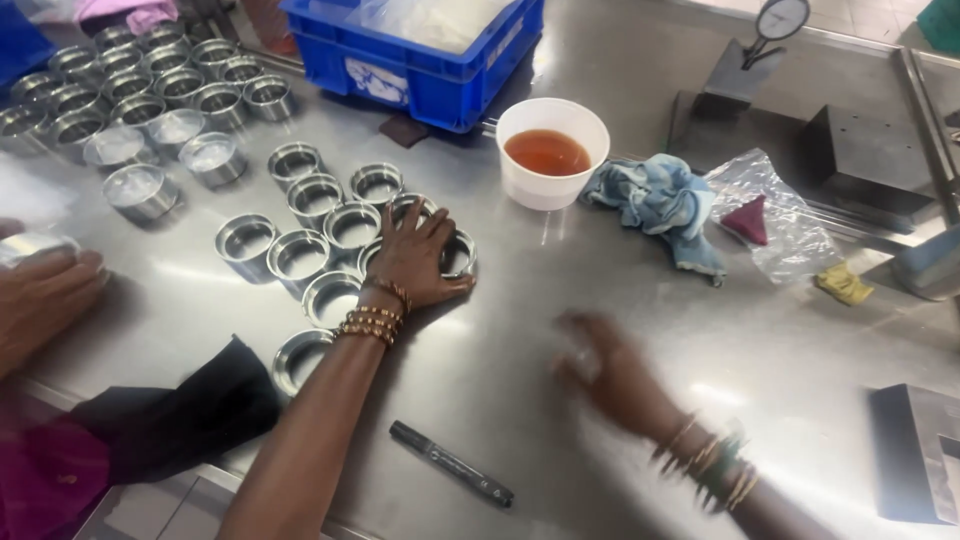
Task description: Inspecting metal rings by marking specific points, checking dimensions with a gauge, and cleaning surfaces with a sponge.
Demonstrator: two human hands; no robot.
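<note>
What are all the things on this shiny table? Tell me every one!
metal rings: many, silver, in rows on the left half, some under the left hand
crate: one, blue, top middle
cup: one, white, holding orange-brown liquid, centre
cloth: one, light blue, crumpled right of the cup
plastic bag: one, clear, a dark red piece inside, right
yellow scrap: one, beside the bag
marker: one, black, near front edge
dark cloth: one, black, front left
dial gauge: one, top right
other person's hand: one, far left
left hand: resting on rings, bangles on wrist
right hand: blurred, over bare table
</note>
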